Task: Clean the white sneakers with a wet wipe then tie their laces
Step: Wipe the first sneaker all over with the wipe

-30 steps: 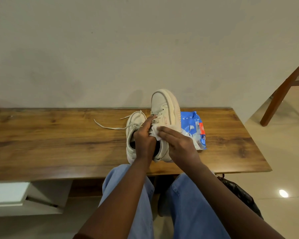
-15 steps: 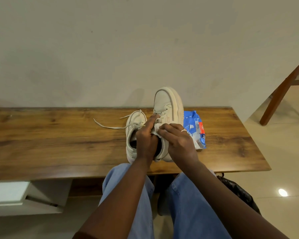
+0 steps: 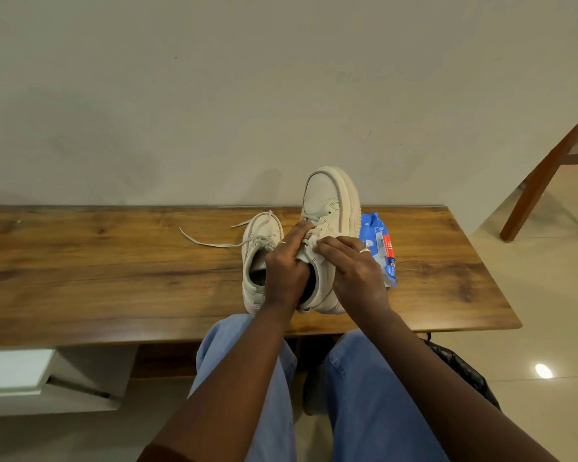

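Left hand (image 3: 286,268) and right hand (image 3: 351,271) work on the raised sneaker (image 3: 327,201) in the middle of the frame.
The long wooden table (image 3: 114,278) has a smooth, grained top. On it the raised sneaker stands on its heel, toe up, thick sole to the right. The left hand curls around its tongue. The right hand, wrist bent, pinches a crumpled wet wipe (image 3: 309,243) against the laces. A second sneaker (image 3: 259,235) lies flat just left of it, one lace loose. A glossy blue pack (image 3: 379,241) lies to the right.
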